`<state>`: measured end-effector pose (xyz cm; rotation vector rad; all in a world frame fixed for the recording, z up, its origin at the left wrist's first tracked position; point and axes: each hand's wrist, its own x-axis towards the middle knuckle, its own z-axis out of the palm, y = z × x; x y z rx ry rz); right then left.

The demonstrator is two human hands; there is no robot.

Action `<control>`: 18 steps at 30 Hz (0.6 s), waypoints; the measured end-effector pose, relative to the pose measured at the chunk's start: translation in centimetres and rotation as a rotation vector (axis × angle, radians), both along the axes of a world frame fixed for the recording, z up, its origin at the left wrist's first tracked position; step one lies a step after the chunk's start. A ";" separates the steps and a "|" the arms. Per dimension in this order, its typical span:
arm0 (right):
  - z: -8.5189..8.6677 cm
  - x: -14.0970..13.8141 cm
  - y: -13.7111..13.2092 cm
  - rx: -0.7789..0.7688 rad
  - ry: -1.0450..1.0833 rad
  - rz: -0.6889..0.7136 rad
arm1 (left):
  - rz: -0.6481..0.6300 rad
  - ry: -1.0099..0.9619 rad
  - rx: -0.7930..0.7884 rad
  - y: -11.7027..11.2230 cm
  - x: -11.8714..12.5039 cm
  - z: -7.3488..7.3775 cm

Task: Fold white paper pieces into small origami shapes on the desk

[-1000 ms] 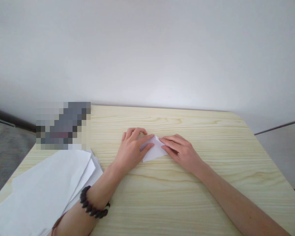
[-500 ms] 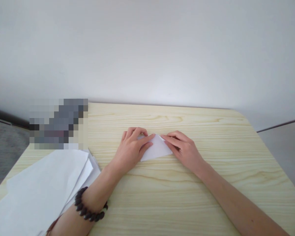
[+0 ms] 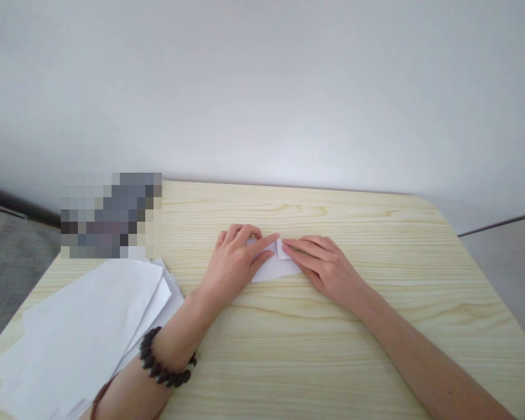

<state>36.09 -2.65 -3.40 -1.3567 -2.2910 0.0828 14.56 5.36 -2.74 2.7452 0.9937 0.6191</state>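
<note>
A small piece of folded white paper (image 3: 269, 270) lies flat on the wooden table between my hands. My left hand (image 3: 231, 262) holds down its left side, with index finger and thumb stretched across it and the other fingers curled behind. At the paper's right side, my right hand (image 3: 330, 263) has its fingers pressed together on a narrow folded-over flap (image 3: 282, 251). The paper's right edge is partly hidden under those fingers. Dark beads circle my left wrist.
A fanned stack of white sheets (image 3: 91, 332) lies at the table's left, partly beneath my left forearm. Behind it is a pixelated dark object (image 3: 125, 213). A pale wall (image 3: 289, 93) rises along the far edge of the table (image 3: 297, 361).
The flap at the paper's upper right has been folded over toward the left, and my right fingertips have moved slightly left with it. My left hand stays on the paper.
</note>
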 end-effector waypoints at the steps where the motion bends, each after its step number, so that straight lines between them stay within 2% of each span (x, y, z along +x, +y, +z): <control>1: 0.0 0.0 0.0 -0.006 -0.003 -0.004 | -0.002 0.002 0.004 0.0 0.0 0.1; 6: 0.2 0.1 0.0 -0.038 0.061 -0.007 | -0.002 0.011 0.004 -0.1 -0.1 0.3; 11: 0.1 0.2 0.0 -0.002 0.165 -0.038 | -0.041 0.043 0.026 0.0 -0.2 0.2; 18: 0.0 0.2 0.0 0.003 0.132 -0.027 | -0.031 0.113 0.116 -0.3 0.0 0.3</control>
